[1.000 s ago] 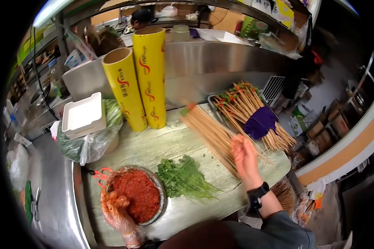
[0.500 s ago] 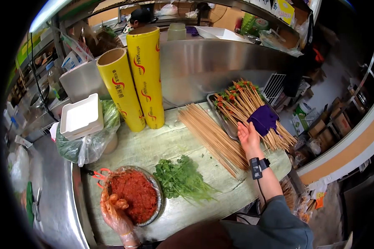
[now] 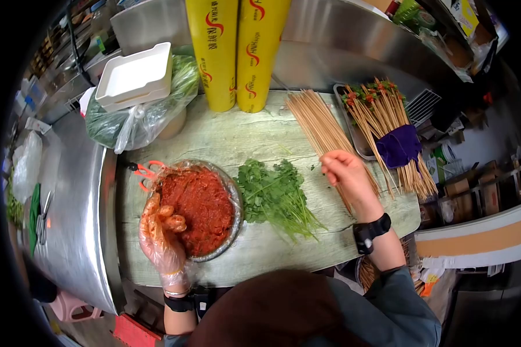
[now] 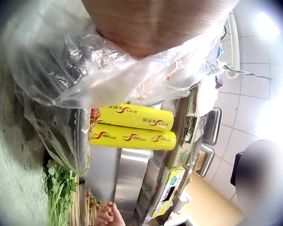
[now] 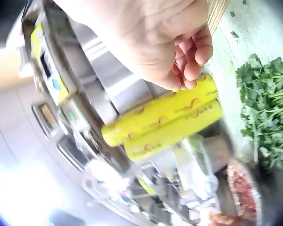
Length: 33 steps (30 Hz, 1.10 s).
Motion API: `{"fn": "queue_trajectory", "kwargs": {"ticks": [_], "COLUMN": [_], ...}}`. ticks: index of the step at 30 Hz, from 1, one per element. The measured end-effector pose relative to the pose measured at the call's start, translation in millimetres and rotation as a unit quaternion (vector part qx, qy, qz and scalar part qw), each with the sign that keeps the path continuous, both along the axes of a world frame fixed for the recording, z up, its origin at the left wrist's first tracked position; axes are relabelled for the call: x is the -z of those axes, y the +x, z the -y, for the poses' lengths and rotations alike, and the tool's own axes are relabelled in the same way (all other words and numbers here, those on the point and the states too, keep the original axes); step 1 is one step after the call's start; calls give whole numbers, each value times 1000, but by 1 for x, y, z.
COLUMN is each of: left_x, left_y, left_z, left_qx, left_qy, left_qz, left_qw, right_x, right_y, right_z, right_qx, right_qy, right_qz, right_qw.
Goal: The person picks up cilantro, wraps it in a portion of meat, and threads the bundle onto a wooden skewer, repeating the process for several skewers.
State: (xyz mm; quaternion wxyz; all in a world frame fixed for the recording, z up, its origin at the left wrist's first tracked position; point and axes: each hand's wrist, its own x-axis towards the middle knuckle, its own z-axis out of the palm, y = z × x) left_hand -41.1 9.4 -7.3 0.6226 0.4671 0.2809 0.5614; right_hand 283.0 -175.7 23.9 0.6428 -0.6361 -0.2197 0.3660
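Observation:
My left hand point(image 3: 163, 234), in a clear plastic glove smeared red, rests at the left side of a bowl point(image 3: 237, 196) of red minced meat point(image 3: 197, 211). Its fingers are loosely bent over the meat's edge; no separate object shows in them. My bare right hand point(image 3: 350, 179) hovers over a bundle of plain wooden skewers point(image 3: 318, 121). In the right wrist view, its fingers point(image 5: 193, 70) curl loosely with nothing visible between them. A pile of cilantro point(image 3: 275, 191) lies between the bowl and the skewers.
Skewers with red and green tips point(image 3: 382, 95) fill a metal tray point(image 3: 362, 144), a purple cloth point(image 3: 399, 146) across them. Two yellow cling film rolls point(image 3: 214, 52) stand at the back. Orange-handled scissors point(image 3: 149, 173) lie by the bowl. White containers point(image 3: 136, 75) sit upon bagged greens point(image 3: 107, 127).
One second ago my right hand held a skewer with a red and green tip; it let go by the tray, then moved left, fingers curling. My left hand stays at the bowl. The head view tilts down.

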Motion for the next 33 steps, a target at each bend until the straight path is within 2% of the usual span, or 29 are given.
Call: {"fn": "queue_trajectory", "kwargs": {"ticks": [3,4,7,8,12,15,18,21,22,25,28,31,33], "left_x": [-2,-2,-2,-4,-2,0,0,-2,0,2,-1,0,2], "left_y": [0,0,0,1,-1,-1,0,-1,0,0,0,-1,0], "left_z": [0,0,0,1,0,0,1,1,1,1,0,0,0], "left_qx": [10,8,9,6,9,6,7,6,-1,-14,0,7,6], "left_qy": [5,-2,-4,-9,-10,-9,-6,-12,-12,1,-10,-11,-8], "left_qz": [8,10,8,15,18,21,22,28,28,18,16,14,13], "left_qw": [1000,1000,1000,1000,1000,1000,1000,1000,1000,1000,1000,1000,1000], "right_x": [0,0,7,10,18,7,-23,-24,-17,23,39,33,25], "right_y": [-33,-41,-60,-65,-76,-65,-50,-41,-39,-47,-54,-57,-57], "right_z": [-26,-34,-56,-63,-75,-72,-52,-20,-9,21,38,40,35], "right_qx": [-106,-143,-209,-217,-239,-209,-113,-70,-90,-162,-184,-141,-111], "right_qy": [-61,-65,-37,5,-24,-4,-41,-16,-12,-24,-43,-59,-151], "right_qz": [153,310,470,508,578,607,510,507,568,631,614,590,488], "right_qw": [981,938,857,833,780,767,852,859,818,758,767,793,852]}}
